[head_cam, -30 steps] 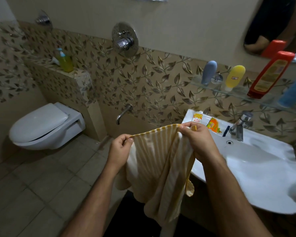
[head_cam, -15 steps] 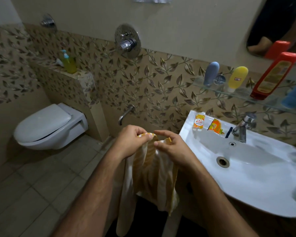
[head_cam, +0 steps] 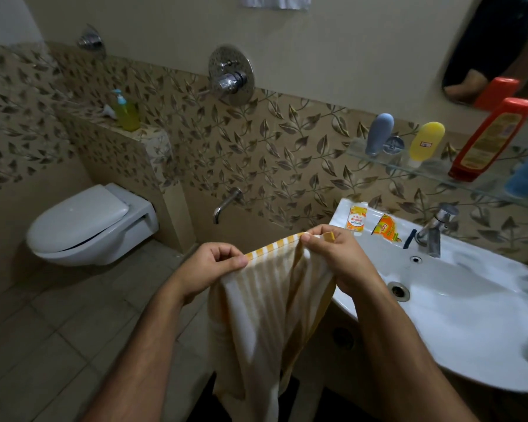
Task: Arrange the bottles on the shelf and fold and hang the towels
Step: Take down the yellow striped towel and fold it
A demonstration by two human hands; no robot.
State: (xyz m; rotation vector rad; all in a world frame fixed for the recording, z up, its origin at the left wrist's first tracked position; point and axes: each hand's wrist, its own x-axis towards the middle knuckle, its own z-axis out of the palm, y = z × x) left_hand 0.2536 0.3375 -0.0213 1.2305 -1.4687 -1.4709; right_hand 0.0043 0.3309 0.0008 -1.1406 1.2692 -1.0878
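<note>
**Striped towel opens again between my hands over the bathroom floor**

I hold the yellow-and-white striped towel by its top hem, my left hand pinching one end and my right hand pinching the other, just left of the sink. Half a second ago my hands had come together, thumbs almost touching, the cloth bunched in a narrow hang; now they have drawn apart once more and a short run of hem stretches taut between them. I judge that the two corners have been brought together and I am now straightening the doubled edge, so one fold is likely made and the hanging is yet to come.

On the glass shelf at far right, a grey-blue bottle, a yellow bottle and a red bottle stand in a row, which suggests the bottle half of the job is well along.

Much stays out of sight. The towel's lower end runs off the bottom of the frame, so I cannot tell how many layers it has or whether its edges meet. A blue object on the shelf is cut by the right edge and blurred. A strip of white cloth at the top edge may be another towel hanging; whatever it hangs from is not visible.
</note>
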